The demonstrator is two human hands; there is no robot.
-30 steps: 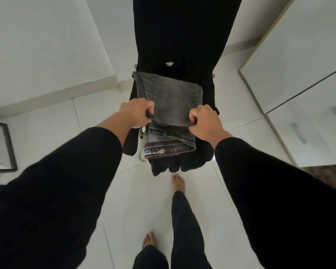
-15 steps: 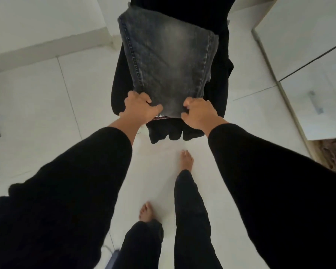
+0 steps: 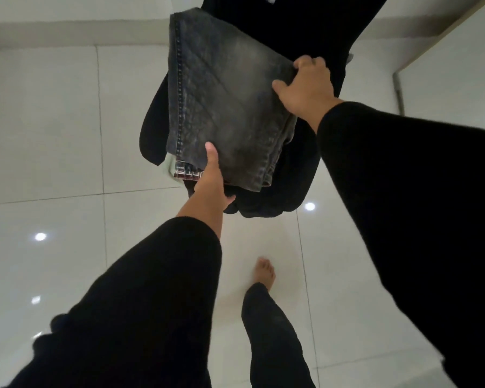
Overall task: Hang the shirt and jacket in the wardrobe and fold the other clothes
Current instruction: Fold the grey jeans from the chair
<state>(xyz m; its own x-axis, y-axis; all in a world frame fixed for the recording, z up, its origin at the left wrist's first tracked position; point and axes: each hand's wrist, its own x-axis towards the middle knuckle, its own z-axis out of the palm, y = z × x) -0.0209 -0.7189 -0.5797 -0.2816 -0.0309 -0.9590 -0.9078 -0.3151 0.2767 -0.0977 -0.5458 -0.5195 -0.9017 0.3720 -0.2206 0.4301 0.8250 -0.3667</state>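
a folded pair of grey jeans [image 3: 224, 102] lies on dark clothing [image 3: 289, 175] draped over a seat. the left hand [image 3: 212, 180] grips the jeans' near edge, thumb on top. the right hand [image 3: 305, 85] grasps the far right corner. white floor tiles [image 3: 53, 135] lie open to the left; a white cabinet [image 3: 454, 60] stands close on the right.

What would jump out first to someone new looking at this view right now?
The folded grey jeans at top centre, lying on a pile of black clothes, catch the eye first. The left hand grips their near edge and the right hand grips their right edge. Below, a bare foot stands on the glossy white tile floor.
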